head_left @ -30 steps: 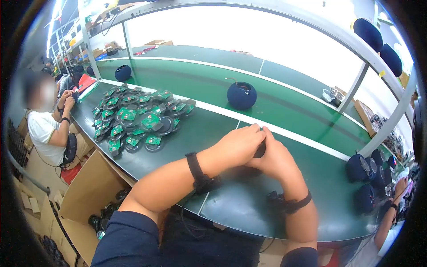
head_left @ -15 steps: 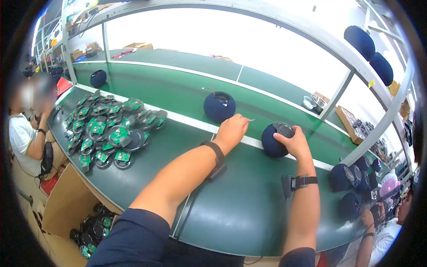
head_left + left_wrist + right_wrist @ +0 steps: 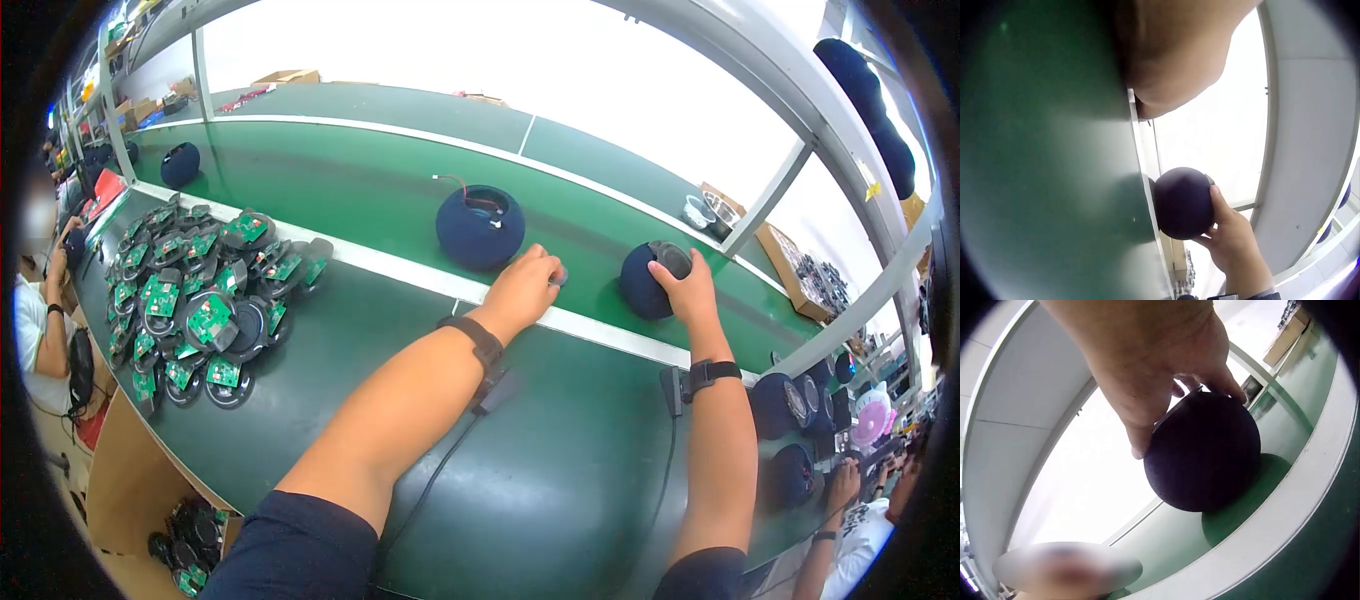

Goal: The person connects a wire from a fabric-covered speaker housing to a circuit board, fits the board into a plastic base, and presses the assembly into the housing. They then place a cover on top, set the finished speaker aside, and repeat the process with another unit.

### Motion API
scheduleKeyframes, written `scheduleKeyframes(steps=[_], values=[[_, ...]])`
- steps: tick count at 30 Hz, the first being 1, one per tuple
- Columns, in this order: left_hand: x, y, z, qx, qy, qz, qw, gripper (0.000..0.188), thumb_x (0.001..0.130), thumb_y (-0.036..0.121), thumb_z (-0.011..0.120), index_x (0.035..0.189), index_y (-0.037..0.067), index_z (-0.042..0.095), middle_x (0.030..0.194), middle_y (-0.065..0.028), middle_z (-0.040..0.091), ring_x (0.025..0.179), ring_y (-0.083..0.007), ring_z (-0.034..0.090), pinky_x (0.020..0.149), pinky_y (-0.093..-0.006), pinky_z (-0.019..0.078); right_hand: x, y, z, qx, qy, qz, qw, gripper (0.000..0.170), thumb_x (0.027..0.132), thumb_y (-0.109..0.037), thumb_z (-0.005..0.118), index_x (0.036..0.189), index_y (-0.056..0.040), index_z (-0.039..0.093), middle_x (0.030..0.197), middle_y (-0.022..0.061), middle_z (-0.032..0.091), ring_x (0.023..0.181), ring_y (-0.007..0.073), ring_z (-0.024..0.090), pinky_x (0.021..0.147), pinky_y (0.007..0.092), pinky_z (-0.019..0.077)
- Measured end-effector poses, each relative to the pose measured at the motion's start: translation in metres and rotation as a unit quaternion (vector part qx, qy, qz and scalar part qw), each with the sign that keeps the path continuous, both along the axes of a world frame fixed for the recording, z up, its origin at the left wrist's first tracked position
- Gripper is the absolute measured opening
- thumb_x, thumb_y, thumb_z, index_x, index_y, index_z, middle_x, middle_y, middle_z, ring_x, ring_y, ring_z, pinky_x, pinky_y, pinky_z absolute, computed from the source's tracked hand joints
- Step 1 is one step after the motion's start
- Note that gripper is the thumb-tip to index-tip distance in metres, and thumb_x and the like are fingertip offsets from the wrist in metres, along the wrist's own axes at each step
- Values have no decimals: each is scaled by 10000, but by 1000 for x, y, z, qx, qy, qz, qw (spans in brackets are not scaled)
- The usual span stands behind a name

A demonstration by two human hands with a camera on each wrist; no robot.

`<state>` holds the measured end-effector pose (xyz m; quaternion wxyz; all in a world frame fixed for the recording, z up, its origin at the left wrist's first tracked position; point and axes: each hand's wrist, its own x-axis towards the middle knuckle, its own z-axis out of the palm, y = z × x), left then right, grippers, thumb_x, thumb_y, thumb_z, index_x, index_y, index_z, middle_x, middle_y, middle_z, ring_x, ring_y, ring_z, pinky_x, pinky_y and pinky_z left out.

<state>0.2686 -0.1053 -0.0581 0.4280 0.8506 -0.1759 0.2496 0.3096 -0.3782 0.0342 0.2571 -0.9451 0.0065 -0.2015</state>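
My right hand [image 3: 692, 292] grips a dark blue ball-shaped speaker [image 3: 642, 284] by its top, thumb and fingers around the dark disc set there. In the right wrist view the speaker [image 3: 1204, 456] hangs below the fingers, close over the green belt. My left hand [image 3: 520, 290], fingers curled, pinches a small grey thing [image 3: 561, 277] at its fingertips; most of it is hidden. Just beyond that hand a second speaker [image 3: 478, 236] sits on the belt, its top open with wires coming out.
A heap of black discs with green circuit boards [image 3: 210, 318] lies at left on the dark table [image 3: 560, 470]. A white rail [image 3: 390, 262] borders the belt. More speakers [image 3: 780, 405] stand at right, and a metal post [image 3: 870, 300] rises there. People sit at both sides.
My hands were together over the table, then came apart, the right with the speaker. It has since moved a little farther right over the belt. The left stays near the other speaker.
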Motion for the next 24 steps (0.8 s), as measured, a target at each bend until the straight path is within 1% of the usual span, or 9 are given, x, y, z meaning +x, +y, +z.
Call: scheduleKeyframes(steps=[4,7,9,12,14,15,18,19,24], values=[[-11,-2,17,-23,-69,-4,997,107,845,95,706,833,25,625,957,-130,590,915,-316,618,790,-416,505,-19,14,-15,-102,-148,13,984,845,799,-414,811,1423,38,463,1505,297,401,1412,439,368,1170,488,309],[-17,2,35,3,-165,26,986,160,861,143,703,796,25,616,923,-122,600,885,-291,621,721,-401,492,-61,40,-26,-102,-231,133,959,688,799,-323,814,1353,-36,526,1518,282,382,1413,497,317,1168,555,275],[-24,11,51,31,-198,57,978,198,869,169,700,771,24,609,915,-121,607,868,-278,622,682,-387,482,-110,64,-31,-63,-162,207,963,653,794,-271,810,1335,-28,536,1523,269,385,1435,461,315,1180,532,260],[-30,24,69,111,-99,78,986,185,870,207,699,877,30,649,963,-103,625,925,-264,613,730,-392,461,-181,92,-35,-5,5,324,946,639,821,-276,809,1344,-32,534,1533,258,378,1427,402,378,1158,459,337],[-24,29,61,103,-271,218,932,334,855,250,716,1108,44,645,1073,-105,620,1092,-281,572,863,-440,431,-211,98,-31,8,89,423,902,649,842,-321,799,1359,-36,531,1518,237,414,1439,394,366,1176,474,317],[-19,29,52,111,-202,231,945,558,825,290,752,1286,41,561,1235,-143,559,1315,-336,443,1030,-544,348,-216,97,-31,-9,113,450,886,649,842,-332,799,1359,-38,537,1512,230,427,1444,388,362,1180,470,312],[-14,33,32,181,-100,265,942,605,797,307,789,1274,22,548,1370,-192,465,1410,-389,337,1110,-621,273,-222,95,-29,-7,182,476,861,624,841,-329,798,1346,-45,566,1492,196,477,1461,359,352,1190,458,296],[-13,35,30,172,-77,241,952,614,775,280,818,1259,14,549,1432,-209,409,1449,-408,279,1140,-681,193,-220,93,-31,32,198,468,861,597,840,-268,797,1346,-45,571,1487,174,493,1464,339,353,1189,450,294],[-16,40,42,184,-60,234,953,596,777,232,821,1257,11,544,1477,-207,360,1471,-413,234,1138,-697,185,-211,82,-47,135,199,479,844,498,855,-155,759,1312,-39,600,1427,131,568,1452,297,383,1184,435,295]])
